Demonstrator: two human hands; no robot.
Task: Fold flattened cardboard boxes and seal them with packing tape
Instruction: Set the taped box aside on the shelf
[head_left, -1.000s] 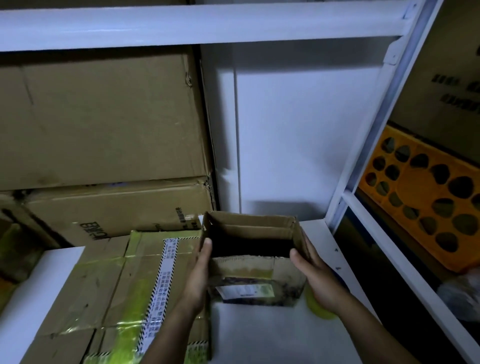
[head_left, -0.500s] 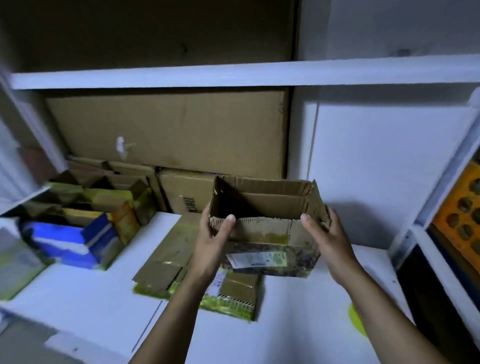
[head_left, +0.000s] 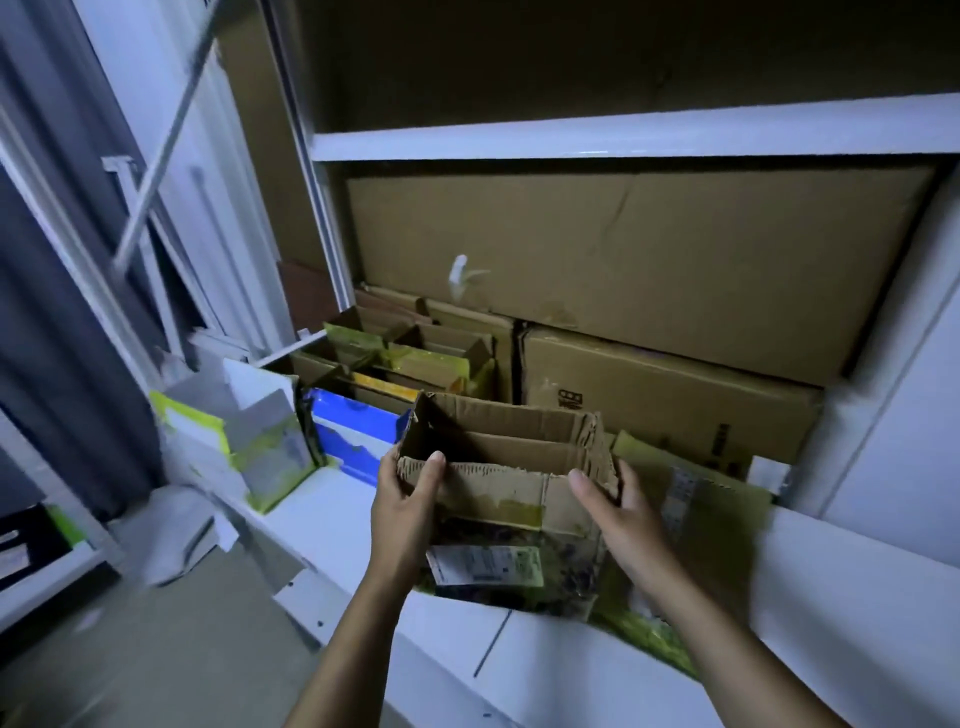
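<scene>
Leftward is where the box (head_left: 498, 488) has gone since a moment back. Both hands have carried it along the shelf (head_left: 332, 512), out of the right-hand bay and toward the row of open boxes (head_left: 415, 358) standing at the left. It now hangs over the shelf's near edge and the left end of a flat sheet (head_left: 717, 499) lying there; whether its bottom touches either I cannot tell. To me it looks like a folded box, top open, being put with the others. To do that well I'd keep it level and square and lift it clear of the sheet so nothing drags. Then I'd set it down close beside the blue box (head_left: 353, 431) without squeezing the walls in. The box sits between the hands. The left hand (head_left: 402, 512) grips the front left corner with its thumb hooked over the rim — the right hand (head_left: 621, 525) clasps the right end, thumb on the front wall, fingers behind.
</scene>
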